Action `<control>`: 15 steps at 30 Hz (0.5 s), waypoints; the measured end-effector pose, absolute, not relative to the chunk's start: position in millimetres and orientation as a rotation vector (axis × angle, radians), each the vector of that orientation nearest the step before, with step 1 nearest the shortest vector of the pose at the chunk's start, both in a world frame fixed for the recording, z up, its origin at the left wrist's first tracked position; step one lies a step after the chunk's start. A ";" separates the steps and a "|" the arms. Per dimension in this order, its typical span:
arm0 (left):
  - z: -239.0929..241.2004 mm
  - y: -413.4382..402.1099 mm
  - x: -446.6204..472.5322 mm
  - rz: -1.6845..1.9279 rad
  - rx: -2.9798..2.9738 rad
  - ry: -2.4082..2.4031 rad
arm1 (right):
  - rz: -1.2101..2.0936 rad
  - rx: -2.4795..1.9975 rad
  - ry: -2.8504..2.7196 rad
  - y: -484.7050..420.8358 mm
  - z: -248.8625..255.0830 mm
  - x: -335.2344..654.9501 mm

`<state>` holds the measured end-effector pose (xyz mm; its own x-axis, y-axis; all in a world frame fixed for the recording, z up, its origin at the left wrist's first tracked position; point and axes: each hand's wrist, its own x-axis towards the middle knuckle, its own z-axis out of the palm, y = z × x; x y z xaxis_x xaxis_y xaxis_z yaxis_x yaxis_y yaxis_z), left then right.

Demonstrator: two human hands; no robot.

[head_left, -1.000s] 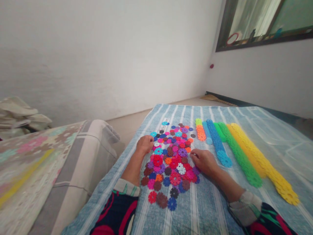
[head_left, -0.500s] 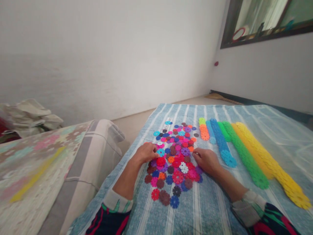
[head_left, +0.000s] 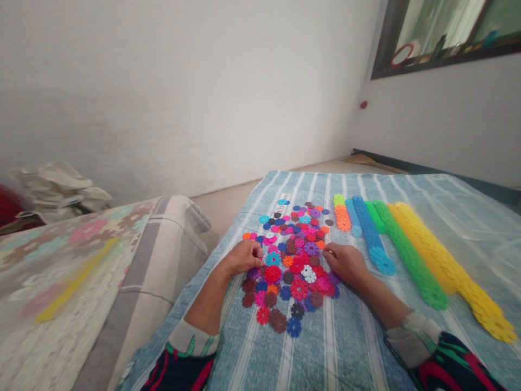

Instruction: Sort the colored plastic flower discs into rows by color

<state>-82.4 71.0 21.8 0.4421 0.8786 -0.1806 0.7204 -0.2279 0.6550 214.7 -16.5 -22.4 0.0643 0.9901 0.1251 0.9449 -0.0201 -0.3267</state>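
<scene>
A loose pile of flower-shaped plastic discs [head_left: 299, 289] in red, pink, purple, brown, blue, orange and white lies on a blue striped cloth [head_left: 345, 347]. At the pile's left edge is my left hand [head_left: 243, 256], with fingers curled and thumb and fingertips together, close to a turquoise disc [head_left: 273, 259]. My right hand [head_left: 345, 263] is at the right edge, its thumb and forefinger pinched near a purple disc [head_left: 311, 248]. Whatever either hand may hold is hidden by the fingers.
Right of the pile lie overlapping disc rows: orange and lime [head_left: 342, 218], blue [head_left: 368, 228], green [head_left: 411, 260] and yellow [head_left: 459, 271]. A clear plastic sheet or bag [head_left: 476, 222] lies beyond them. A flowered, cloth-covered surface [head_left: 134, 255] with a yellow strip [head_left: 79, 279] stands left.
The whole view has shifted slightly. My left hand has drawn back a little from the turquoise disc, baring an orange disc behind it. My right hand stays in nearly the same place beside the pile.
</scene>
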 end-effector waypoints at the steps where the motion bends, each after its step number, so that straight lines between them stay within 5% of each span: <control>1: 21.2 71.3 -82.6 0.312 1.991 1.330 | 0.192 -2.028 -1.937 -16.3 -23.0 214.9; 15: 14.4 75.1 -83.3 0.425 2.004 1.505 | 0.171 -2.025 -1.935 -16.4 -21.8 216.0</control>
